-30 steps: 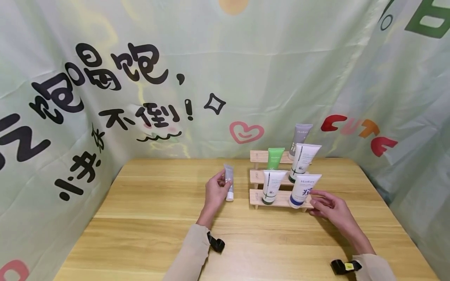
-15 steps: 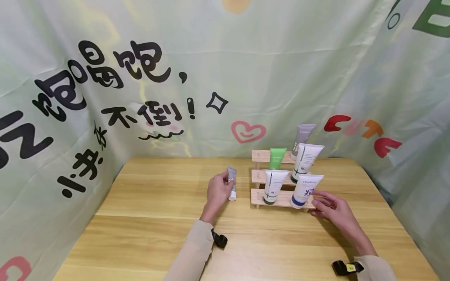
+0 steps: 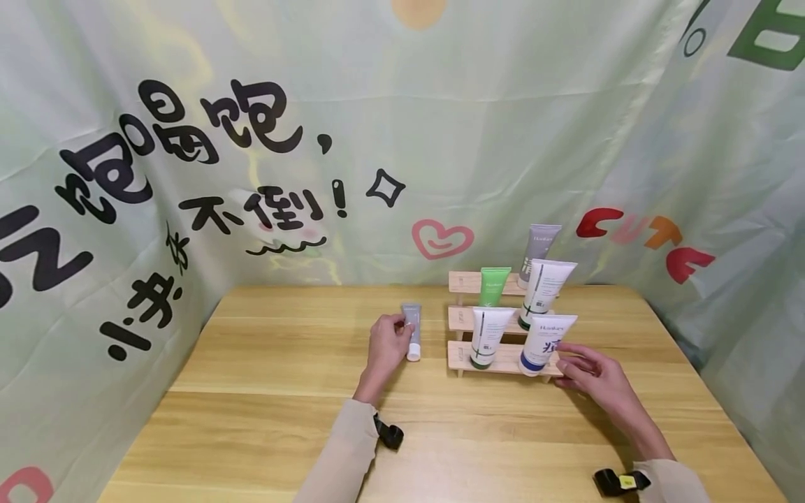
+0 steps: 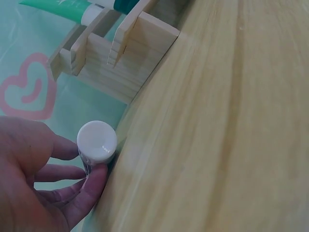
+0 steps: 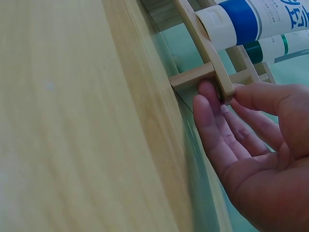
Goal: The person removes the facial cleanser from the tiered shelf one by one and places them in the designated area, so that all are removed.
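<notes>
My left hand [image 3: 388,344] pinches a small grey squeeze tube [image 3: 411,330], its white cap pointing down, to the left of a three-step wooden display stand [image 3: 462,355]. In the left wrist view the white cap [image 4: 96,140] faces the camera, with the fingers round the tube body behind it. At the stand's right end, my right hand [image 3: 594,377] pinches the edge of the lowest step [image 5: 224,87] between thumb and fingers. Close to those fingers stands a white tube with a blue band [image 3: 546,341]. Beside it on the same step is a white tube with a green band [image 3: 490,335].
On the middle step stands another white tube [image 3: 547,290]. A green tube [image 3: 493,285] and a larger grey tube [image 3: 541,248] are on the top step. The wooden table [image 3: 270,363] meets a printed cloth backdrop [image 3: 352,126] behind and at both sides.
The grey tube in my left hand has tipped a little, its upper end now lower and its front turned more toward the head view. My right hand keeps its place on the stand.
</notes>
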`<state>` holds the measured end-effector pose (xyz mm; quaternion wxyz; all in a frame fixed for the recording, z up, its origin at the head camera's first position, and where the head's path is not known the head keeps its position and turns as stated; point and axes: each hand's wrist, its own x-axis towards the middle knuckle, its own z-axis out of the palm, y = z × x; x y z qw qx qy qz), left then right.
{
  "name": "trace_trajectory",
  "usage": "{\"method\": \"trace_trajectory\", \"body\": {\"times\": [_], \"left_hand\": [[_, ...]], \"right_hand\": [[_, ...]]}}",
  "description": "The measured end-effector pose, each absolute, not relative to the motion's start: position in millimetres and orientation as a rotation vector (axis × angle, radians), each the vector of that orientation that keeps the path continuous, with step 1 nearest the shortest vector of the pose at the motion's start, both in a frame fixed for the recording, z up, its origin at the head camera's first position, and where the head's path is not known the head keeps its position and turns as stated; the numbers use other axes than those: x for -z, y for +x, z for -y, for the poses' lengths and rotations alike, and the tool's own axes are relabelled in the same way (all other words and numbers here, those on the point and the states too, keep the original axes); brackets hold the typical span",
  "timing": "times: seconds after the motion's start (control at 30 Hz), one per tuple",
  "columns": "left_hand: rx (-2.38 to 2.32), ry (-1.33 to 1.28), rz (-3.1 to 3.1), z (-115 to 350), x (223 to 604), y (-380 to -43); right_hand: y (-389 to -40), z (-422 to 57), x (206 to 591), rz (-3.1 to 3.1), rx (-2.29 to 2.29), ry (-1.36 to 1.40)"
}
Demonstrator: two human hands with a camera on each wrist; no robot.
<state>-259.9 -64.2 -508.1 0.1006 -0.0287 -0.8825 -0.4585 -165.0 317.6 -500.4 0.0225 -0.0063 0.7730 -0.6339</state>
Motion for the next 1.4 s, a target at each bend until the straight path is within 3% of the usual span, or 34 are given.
{"method": "trace_trajectory", "body": {"times": [0.6,1.4], "left_hand": [[1.415,-0.090,2.560,71,499,-249],[1.758,-0.484,2.241,51,426,-233]], "right_hand": [[-164,-316,505,-2.353,2.009,-0.046],[-163,-319,501,-2.324,2.011,-0.005]]}}
